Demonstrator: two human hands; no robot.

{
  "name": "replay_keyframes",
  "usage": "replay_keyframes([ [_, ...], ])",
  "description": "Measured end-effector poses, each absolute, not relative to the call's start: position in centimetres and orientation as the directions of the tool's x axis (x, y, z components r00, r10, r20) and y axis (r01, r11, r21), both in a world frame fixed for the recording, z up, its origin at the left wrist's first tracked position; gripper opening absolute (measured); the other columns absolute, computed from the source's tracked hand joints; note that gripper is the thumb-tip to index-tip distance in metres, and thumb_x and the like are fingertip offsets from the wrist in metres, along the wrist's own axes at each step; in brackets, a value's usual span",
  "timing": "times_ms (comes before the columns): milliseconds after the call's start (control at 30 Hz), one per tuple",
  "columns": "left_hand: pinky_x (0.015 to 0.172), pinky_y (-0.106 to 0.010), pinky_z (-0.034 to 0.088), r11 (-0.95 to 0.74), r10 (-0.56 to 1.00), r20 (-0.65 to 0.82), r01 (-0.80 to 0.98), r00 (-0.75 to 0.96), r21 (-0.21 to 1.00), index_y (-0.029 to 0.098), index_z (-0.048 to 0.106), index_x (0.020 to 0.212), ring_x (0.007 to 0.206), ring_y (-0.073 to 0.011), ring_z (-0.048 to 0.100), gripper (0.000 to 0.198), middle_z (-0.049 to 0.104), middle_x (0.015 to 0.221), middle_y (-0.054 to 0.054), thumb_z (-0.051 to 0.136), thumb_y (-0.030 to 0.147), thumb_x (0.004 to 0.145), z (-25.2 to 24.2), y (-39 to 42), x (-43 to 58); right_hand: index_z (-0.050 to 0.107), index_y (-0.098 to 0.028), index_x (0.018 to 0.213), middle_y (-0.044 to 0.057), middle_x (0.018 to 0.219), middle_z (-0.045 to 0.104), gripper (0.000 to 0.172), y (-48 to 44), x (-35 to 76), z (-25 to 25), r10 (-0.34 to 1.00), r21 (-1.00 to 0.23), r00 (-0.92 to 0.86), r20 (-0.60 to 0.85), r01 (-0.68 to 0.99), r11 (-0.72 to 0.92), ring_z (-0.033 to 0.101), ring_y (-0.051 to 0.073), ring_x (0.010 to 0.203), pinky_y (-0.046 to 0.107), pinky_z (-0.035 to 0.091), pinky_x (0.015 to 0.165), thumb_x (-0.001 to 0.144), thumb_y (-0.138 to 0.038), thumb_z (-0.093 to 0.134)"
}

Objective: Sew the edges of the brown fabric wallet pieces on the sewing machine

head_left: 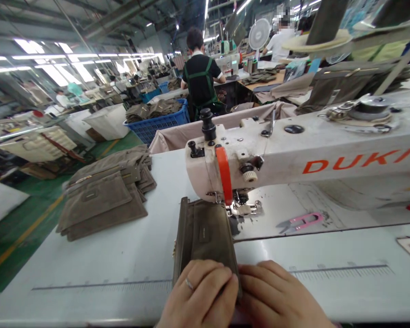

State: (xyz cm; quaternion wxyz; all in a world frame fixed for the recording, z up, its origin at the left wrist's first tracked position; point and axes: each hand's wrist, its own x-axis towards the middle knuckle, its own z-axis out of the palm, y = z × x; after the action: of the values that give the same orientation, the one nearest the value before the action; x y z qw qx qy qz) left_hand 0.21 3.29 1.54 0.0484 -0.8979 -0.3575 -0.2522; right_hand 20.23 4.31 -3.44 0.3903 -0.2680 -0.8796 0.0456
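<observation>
The cloth piece [213,230] looks light and pliable; hold its near end, where left hand [205,291] clamps and right hand [276,294] touches, grip unclear.

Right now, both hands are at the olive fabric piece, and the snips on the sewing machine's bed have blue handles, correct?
Not blue: the head view shows pink-handled snips on the sewing machine's bed. The left hand and right hand are at the olive fabric piece.

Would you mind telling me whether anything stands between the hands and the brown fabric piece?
Nothing visible does: the left hand rests on the near end of the fabric piece, the right hand against its right edge.
</observation>
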Motion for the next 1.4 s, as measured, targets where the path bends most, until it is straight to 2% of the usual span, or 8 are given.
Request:
replay_keyframes([
  [133, 0.079, -0.028, 0.052, -0.731, 0.658, 0.487, 0.643, 0.574, 0.229, 0.013, 0.067, 0.101, 0.084, -0.0177, 0.059, 0.022, 0.068, 0.093, -0.005, 0.046, 0.014, 0.095, -0.2, 2.7, 0.6, 0.066, -0.018, 0.092, 0.005, 0.087, 0.07, 0.029, 3.9, 20.7, -2.9, 0.527, -0.336, -0.562, 0.638, 0.412, 0.847, 0.062, 0.018, 0.088, 0.031, 0.049, 0.077, 0.099, -0.019, 0.038],
  [267, 0.085, -0.034, 0.05, -0.724, 0.689, 0.377, 0.616, 0.62, 0.311, 0.013, 0.063, 0.11, 0.093, -0.0202, 0.058, 0.024, 0.066, 0.104, -0.007, 0.044, 0.015, 0.096, -1.2, 2.4, 0.0, 0.065, -0.017, 0.098, 0.007, 0.097, 0.069, 0.028, 3.2, 21.1, -2.0, 0.585, -0.412, -0.602, 0.543, 0.416, 0.811, 0.06, 0.02, 0.093, 0.034, 0.048, 0.08, 0.097, -0.015, 0.038],
  [433, 0.085, -0.035, 0.047, -0.679, 0.733, 0.324, 0.608, 0.598, 0.412, 0.017, 0.063, 0.108, 0.094, -0.0199, 0.055, 0.02, 0.064, 0.102, -0.005, 0.048, 0.015, 0.095, -1.2, 2.2, -0.1, 0.065, -0.016, 0.095, 0.006, 0.084, 0.066, 0.023, 2.6, 21.5, -1.6, 0.616, -0.462, -0.593, 0.518, 0.412, 0.785, 0.058, 0.019, 0.082, 0.034, 0.047, 0.074, 0.094, -0.013, 0.043],
  [567, 0.082, -0.036, 0.047, -0.638, 0.763, 0.293, 0.603, 0.576, 0.478, 0.016, 0.063, 0.105, 0.089, -0.0201, 0.053, 0.019, 0.062, 0.095, -0.006, 0.05, 0.011, 0.093, -0.8, 2.2, 0.2, 0.065, -0.016, 0.096, 0.006, 0.085, 0.065, 0.021, 2.4, 21.8, -1.9, 0.644, -0.51, -0.584, 0.495, 0.405, 0.759, 0.056, 0.019, 0.082, 0.034, 0.045, 0.075, 0.091, -0.01, 0.045],
  [800, 0.081, -0.033, 0.048, -0.593, 0.8, 0.328, 0.582, 0.502, 0.556, 0.016, 0.064, 0.1, 0.087, -0.0178, 0.055, 0.018, 0.064, 0.093, -0.005, 0.052, 0.006, 0.09, -0.3, 2.4, 0.7, 0.063, -0.015, 0.095, 0.006, 0.085, 0.062, 0.019, 2.5, 21.5, -1.9, 0.657, -0.49, -0.578, 0.484, 0.444, 0.75, 0.054, 0.019, 0.082, 0.033, 0.045, 0.073, 0.091, -0.013, 0.045],
  [1033, 0.08, -0.034, 0.05, -0.635, 0.772, 0.347, 0.612, 0.533, 0.472, 0.017, 0.066, 0.096, 0.089, -0.0194, 0.055, 0.02, 0.063, 0.094, -0.007, 0.046, 0.015, 0.095, 0.0, 2.5, 0.4, 0.063, -0.018, 0.095, 0.006, 0.085, 0.063, 0.021, 2.8, 21.4, -1.7, 0.647, -0.446, -0.613, 0.454, 0.472, 0.76, 0.055, 0.019, 0.082, 0.034, 0.045, 0.074, 0.092, -0.015, 0.042],
  [1167, 0.079, -0.033, 0.05, -0.72, 0.693, 0.368, 0.565, 0.62, 0.403, 0.016, 0.065, 0.097, 0.086, -0.0184, 0.057, 0.023, 0.066, 0.093, -0.005, 0.042, 0.017, 0.096, -0.3, 2.9, 0.1, 0.064, -0.017, 0.098, 0.007, 0.104, 0.067, 0.029, 3.2, 21.5, -2.4, 0.587, -0.375, -0.6, 0.544, 0.453, 0.809, 0.058, 0.018, 0.093, 0.033, 0.045, 0.079, 0.099, -0.02, 0.036],
  [1400, 0.079, -0.028, 0.052, -0.786, 0.617, 0.443, 0.542, 0.651, 0.298, 0.016, 0.064, 0.097, 0.087, -0.015, 0.061, 0.021, 0.069, 0.095, -0.003, 0.043, 0.014, 0.095, -1.1, 4.7, -0.3, 0.066, -0.02, 0.098, -0.001, 0.099, 0.071, 0.035, 4.4, 20.6, -3.7, 0.524, -0.242, -0.553, 0.647, 0.503, 0.83, 0.061, 0.013, 0.08, 0.027, 0.045, 0.075, 0.102, -0.023, 0.031],
])
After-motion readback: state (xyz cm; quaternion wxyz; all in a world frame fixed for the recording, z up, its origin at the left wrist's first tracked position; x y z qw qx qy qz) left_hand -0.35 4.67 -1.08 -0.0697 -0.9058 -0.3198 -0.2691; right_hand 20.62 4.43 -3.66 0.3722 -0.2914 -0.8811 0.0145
